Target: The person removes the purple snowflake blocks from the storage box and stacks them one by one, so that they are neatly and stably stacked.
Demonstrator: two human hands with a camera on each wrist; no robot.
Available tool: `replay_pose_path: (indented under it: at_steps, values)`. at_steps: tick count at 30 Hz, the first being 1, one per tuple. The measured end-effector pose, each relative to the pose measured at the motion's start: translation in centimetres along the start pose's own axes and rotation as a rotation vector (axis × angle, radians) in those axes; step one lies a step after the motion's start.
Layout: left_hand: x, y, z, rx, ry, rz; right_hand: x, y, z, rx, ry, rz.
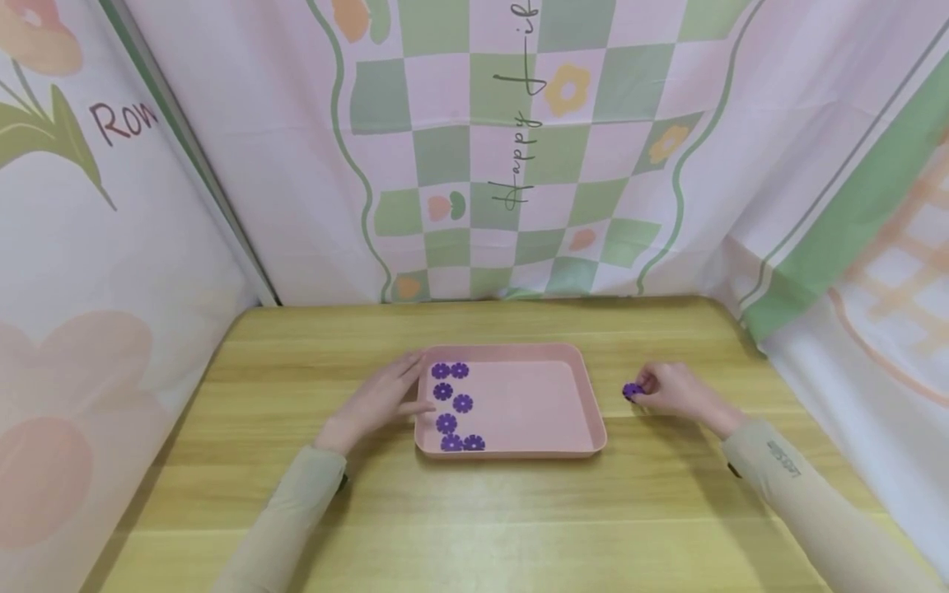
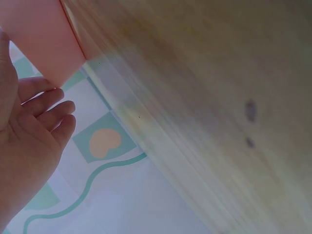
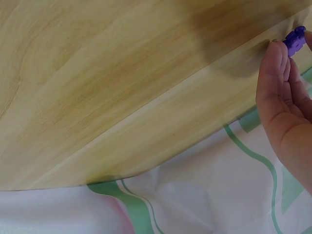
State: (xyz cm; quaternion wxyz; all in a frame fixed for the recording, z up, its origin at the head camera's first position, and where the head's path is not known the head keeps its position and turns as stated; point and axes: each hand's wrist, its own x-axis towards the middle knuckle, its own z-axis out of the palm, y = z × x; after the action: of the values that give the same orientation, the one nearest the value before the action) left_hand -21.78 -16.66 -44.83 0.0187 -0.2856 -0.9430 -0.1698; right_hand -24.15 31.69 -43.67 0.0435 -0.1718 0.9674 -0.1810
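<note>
A shallow pink tray (image 1: 530, 403) lies on the wooden table, with several purple flower-shaped plastic discs (image 1: 463, 403) scattered along its left side. My left hand (image 1: 374, 403) rests at the tray's left edge, its fingers fairly straight by the outer wall and its thumb reaching over the rim. In the left wrist view, the fingertips (image 2: 57, 92) are right at the tray's corner. To the right of the tray, my right hand (image 1: 678, 391) pinches a purple flower-shaped disc (image 1: 632, 391) between thumb and fingers, close over the table. The right wrist view shows this disc (image 3: 294, 41) at the fingertips.
The wooden table (image 1: 474, 527) extends around the tray on all sides. Behind it hangs a checked green and white curtain (image 1: 519, 165) with printed lettering. More printed cloth (image 1: 74, 247) stands along the left side, and another curtain (image 1: 853, 247) along the right.
</note>
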Motion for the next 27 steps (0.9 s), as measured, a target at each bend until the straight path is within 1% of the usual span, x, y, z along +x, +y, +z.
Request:
replay_pose_path:
  at_steps: [4,12,19,27]
  values:
    - [-0.03,-0.04,0.02,0.003,-0.004,-0.005,0.00,0.09,0.03,-0.006,-0.004,-0.010]
    - [-0.09,-0.09,0.09,-0.004,-0.007,-0.014,-0.02,0.01,0.02,0.007,-0.025,0.000]
    - [-0.10,-0.15,0.10,0.003,-0.009,-0.017,-0.07,-0.09,-0.05,0.001,-0.021,-0.019]
    - [-0.11,-0.12,0.06,-0.023,-0.005,-0.018,0.00,0.11,0.05,-0.001,-0.014,-0.035]
